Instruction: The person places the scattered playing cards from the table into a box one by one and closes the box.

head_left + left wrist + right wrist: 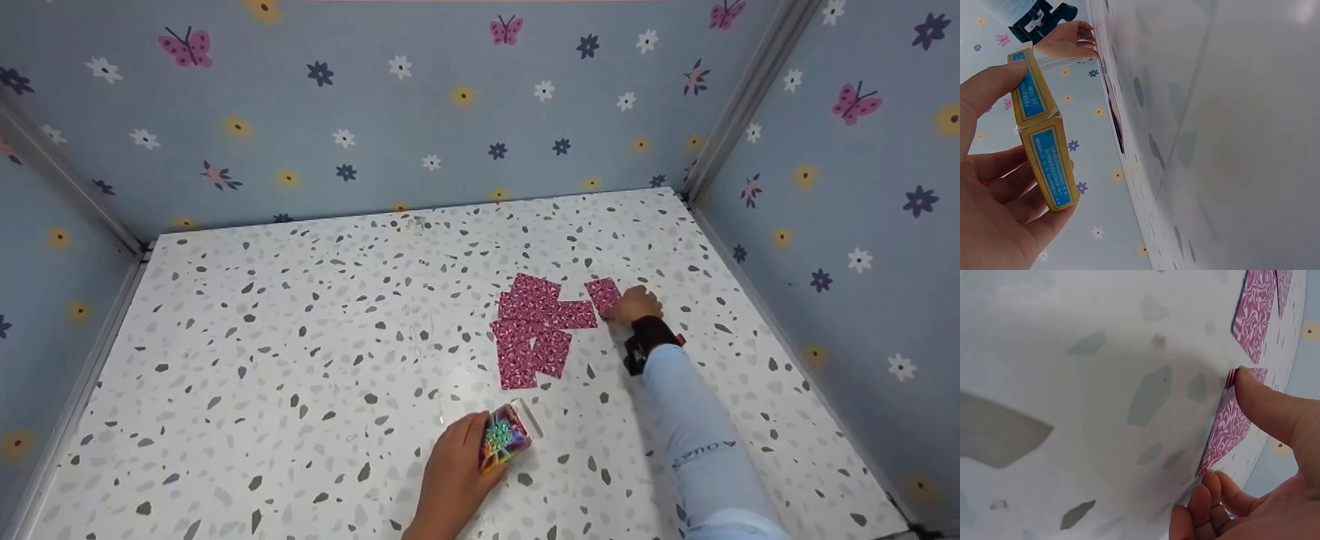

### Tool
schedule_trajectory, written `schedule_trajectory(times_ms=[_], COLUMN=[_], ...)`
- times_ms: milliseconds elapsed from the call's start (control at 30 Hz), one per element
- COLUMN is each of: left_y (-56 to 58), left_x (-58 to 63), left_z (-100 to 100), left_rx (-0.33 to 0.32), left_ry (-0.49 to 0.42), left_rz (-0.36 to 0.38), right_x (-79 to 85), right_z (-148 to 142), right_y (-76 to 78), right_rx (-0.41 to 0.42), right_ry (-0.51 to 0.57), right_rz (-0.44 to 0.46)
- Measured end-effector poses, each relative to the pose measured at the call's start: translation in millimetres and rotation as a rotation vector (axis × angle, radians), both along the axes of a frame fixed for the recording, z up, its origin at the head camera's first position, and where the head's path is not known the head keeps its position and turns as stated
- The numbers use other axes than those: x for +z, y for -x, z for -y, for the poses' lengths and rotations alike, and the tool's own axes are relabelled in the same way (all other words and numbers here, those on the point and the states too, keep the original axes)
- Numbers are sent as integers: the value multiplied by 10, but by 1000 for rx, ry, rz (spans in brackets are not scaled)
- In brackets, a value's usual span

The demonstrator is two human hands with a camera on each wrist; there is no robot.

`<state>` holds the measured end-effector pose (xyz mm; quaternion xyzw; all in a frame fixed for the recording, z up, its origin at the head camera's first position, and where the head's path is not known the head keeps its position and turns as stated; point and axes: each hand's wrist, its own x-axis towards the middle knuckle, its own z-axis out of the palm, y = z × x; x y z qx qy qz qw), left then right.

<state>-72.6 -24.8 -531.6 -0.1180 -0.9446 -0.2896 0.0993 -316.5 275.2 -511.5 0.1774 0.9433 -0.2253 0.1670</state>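
My left hand [456, 461] grips a small card box [502, 436] with a colourful shiny front and a white flap sticking out at its end. In the left wrist view the box [1044, 135] shows yellow edges with blue printed panels, thumb on one side and fingers on the other. Farther forward, my right hand [636, 304] holds a pink-patterned playing card [602, 294] low at the tabletop. The right wrist view has the thumb at one corner of this card [1233, 422] and the fingertips at another. Its face is hidden.
Several more pink-patterned playing cards [531, 307] lie face down, overlapping, left of the right hand. They rest on a white speckled table [300, 360]. Blue panels [420, 97] with flowers and butterflies enclose the back and both sides.
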Motion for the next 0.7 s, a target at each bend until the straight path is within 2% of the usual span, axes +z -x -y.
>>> schedule_trajectory(times_ms=[133,267,400,500,533,567,633,700], left_y=[4,-7,-11,-11,-10,-9,-10,-13], left_x=[5,-9,-16,-7,-7,-7,-5,-6], left_z=[7,-6,-6,13,14,14,15,15], left_rx=[-5,-4,2,3,2,1,-1,-3], left_ry=[-5,-4,7,11,11,9,7,5], left_rz=[17,3,-27,-41,-45,-45,-45,-38], right_x=[1,-22,-78,-250,-378,-431,-483,-427], right_z=[-36,-98,-174,-292,-382,-430,-489,-480], right_y=[-57,-116,-124,-49,4,23,28,-38], right_rx=[9,52,41,48,74,91,105,94], right_ry=[7,9,59,112,144,150,170,175], right_rz=[6,30,32,-10,-63,-81,-108,-125])
